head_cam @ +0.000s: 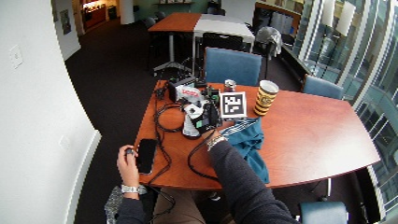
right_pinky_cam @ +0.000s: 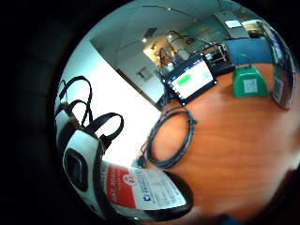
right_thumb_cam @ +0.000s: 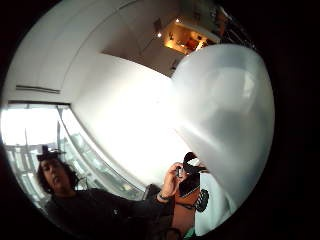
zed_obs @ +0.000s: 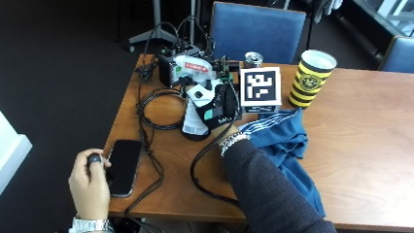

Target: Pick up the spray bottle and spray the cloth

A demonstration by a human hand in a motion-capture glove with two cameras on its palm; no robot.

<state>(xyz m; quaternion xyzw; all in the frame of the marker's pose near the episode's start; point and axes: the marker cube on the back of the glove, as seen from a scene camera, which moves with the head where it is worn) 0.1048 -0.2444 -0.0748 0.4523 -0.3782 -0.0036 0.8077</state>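
The gloved right hand (zed_obs: 216, 108) is wrapped round the spray bottle (zed_obs: 193, 120), fingers curled about its body just under the white spray head. The bottle stands close to upright with its dark base at the wooden desk (zed_obs: 362, 121); whether the base rests on the desk or is lifted just clear cannot be told. In the little finger side palm view the bottle's red and white label (right_pinky_cam: 140, 187) lies right against the palm, and in the thumb side palm view a pale rounded surface (right_thumb_cam: 225, 115) fills much of the picture, close to the palm.

The blue cloth (zed_obs: 284, 145) with white stripes lies crumpled on the desk just beside the right forearm (zed_obs: 271, 189), on the side away from the bottle, and hangs over the near edge of the desk. It is near the bottle but not touching it.

The bare left hand (zed_obs: 91, 182) rests at the near left corner of the desk, holding a small dark object against the edge of a black phone (zed_obs: 123, 165) that lies flat there. A black cable (zed_obs: 155, 111) loops in coils across the desk between the phone and the bottle.

Behind the bottle, at the far edge of the desk, stands a small screen device (right_pinky_cam: 192, 78) with a lit green patch. Near it are a drink can (zed_obs: 253, 59) and a tall yellow and black cup (zed_obs: 309, 77), the cup well apart from the hand. A blue chair (zed_obs: 259, 29) stands behind the desk.
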